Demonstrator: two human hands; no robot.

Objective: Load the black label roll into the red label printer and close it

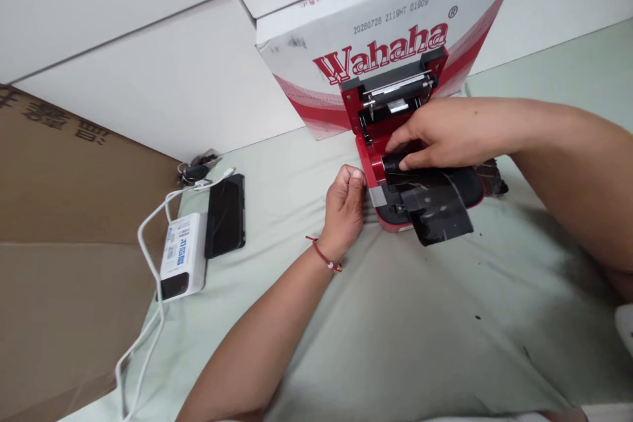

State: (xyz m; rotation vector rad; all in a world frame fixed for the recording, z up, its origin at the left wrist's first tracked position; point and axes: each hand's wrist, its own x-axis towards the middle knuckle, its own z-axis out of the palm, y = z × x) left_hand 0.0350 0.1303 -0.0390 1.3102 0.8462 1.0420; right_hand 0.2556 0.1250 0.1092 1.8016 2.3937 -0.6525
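Note:
A small red and black printer (380, 211) stands on the pale green cloth with its lid (395, 95) raised; a roller shows inside the lid. My right hand (445, 135) reaches into the body, thumb and fingers closed around a black ribbon roll (393, 163) that they partly hide. From the roll a loose strip of glossy black film (442, 211) hangs over the printer's front edge. My left hand (346, 201) is a fist against the printer's left side, with nothing visible in it.
Behind the printer stands a white and red carton (376, 33). To the left lie a black phone (225, 216), a white power bank (184, 254) and a white cable (143, 237), beside a brown cardboard box (74, 211). Crumpled dark film (493, 179) lies at the printer's right.

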